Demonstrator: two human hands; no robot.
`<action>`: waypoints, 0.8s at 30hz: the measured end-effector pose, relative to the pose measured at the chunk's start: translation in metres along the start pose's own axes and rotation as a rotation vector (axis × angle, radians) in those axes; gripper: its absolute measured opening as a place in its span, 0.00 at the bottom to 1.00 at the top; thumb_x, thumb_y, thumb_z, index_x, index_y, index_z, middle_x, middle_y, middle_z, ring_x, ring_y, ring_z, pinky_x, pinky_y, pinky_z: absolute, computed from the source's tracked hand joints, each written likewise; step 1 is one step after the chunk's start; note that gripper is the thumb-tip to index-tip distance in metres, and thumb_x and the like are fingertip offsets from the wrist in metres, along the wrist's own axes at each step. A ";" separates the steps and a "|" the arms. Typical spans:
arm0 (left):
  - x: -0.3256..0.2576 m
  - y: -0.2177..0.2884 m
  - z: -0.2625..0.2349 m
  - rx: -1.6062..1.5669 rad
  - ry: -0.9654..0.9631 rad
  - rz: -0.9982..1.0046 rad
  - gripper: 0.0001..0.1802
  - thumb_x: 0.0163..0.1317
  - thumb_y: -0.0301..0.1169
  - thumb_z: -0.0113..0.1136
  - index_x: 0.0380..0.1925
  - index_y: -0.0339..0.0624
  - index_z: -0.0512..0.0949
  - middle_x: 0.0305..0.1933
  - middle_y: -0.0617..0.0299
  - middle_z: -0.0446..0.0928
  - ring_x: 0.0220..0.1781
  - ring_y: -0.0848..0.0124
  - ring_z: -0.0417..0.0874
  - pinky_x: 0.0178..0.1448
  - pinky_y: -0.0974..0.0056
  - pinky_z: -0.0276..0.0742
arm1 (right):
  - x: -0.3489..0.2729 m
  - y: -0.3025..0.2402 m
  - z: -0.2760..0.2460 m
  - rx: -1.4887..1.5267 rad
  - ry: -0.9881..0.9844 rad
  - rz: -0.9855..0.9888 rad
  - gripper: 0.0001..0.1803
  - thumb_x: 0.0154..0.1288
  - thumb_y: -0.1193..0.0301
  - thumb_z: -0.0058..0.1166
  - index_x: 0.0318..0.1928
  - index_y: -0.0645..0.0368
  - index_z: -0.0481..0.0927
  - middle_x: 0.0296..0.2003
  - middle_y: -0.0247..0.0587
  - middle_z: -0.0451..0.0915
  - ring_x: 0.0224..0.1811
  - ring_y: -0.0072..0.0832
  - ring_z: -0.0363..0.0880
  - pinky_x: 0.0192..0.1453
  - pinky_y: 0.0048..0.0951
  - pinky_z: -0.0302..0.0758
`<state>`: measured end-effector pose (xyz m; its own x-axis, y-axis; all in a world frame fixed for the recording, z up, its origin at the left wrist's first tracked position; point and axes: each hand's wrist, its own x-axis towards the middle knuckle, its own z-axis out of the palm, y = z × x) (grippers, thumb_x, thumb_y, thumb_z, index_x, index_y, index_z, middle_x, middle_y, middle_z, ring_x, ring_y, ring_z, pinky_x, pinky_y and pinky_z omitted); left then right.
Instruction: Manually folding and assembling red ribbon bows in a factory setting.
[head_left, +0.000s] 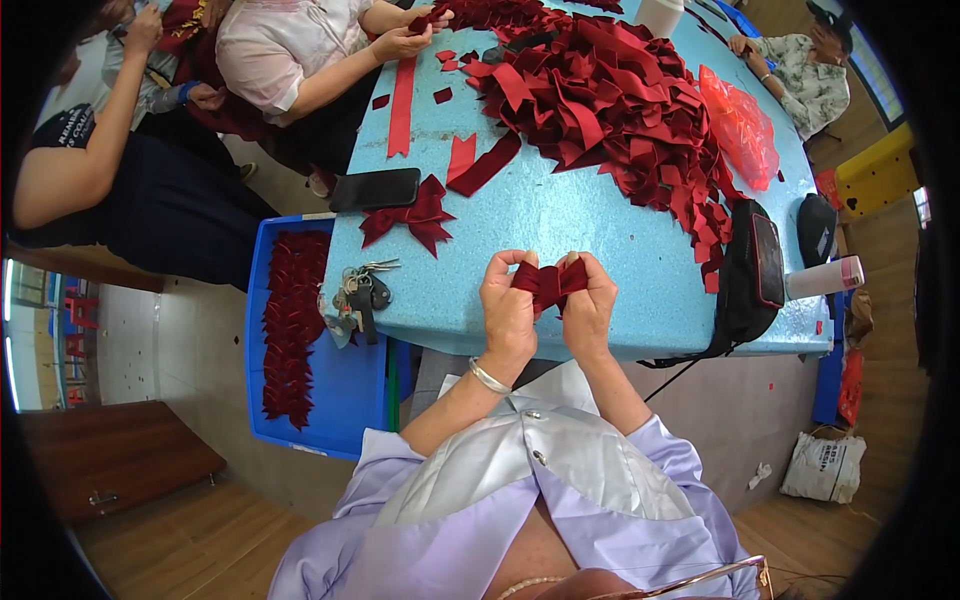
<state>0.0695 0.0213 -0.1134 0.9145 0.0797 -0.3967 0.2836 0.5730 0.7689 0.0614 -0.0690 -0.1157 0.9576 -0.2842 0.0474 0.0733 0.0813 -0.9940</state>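
Between my two hands, over the near edge of the blue table (480,300), is a dark red ribbon bow (550,286). My left hand (508,310) pinches the bow's left loop, and my right hand (588,308) pinches the right loop, thumbs on top. The bow's knot faces up in the middle. Another dark red bow (412,215) lies on the table ahead to the left, partly under a black phone (375,189). Beyond it are a loose ribbon strip (487,165) and a large pile of red ribbon pieces (600,100).
A blue crate (345,400) at my left holds rows of finished bows (290,320). Keys (365,290) lie at the table corner. To the right are a black bag (750,270), a pale bottle (825,277) and a red plastic bag (740,130). Other people sit or stand around the table.
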 end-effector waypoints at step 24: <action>-0.015 0.010 0.002 -0.126 -0.075 -0.128 0.09 0.69 0.39 0.55 0.35 0.48 0.70 0.22 0.72 0.70 0.15 0.85 0.63 0.15 0.77 0.53 | -0.004 -0.018 -0.001 0.286 -0.033 0.262 0.11 0.71 0.69 0.47 0.29 0.56 0.72 0.20 0.26 0.71 0.14 0.12 0.59 0.16 0.18 0.54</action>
<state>0.0591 0.0242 -0.0991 0.8936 -0.0581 -0.4451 0.3646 0.6725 0.6441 0.0564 -0.0701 -0.0981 0.9623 -0.1882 -0.1965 -0.1044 0.4116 -0.9054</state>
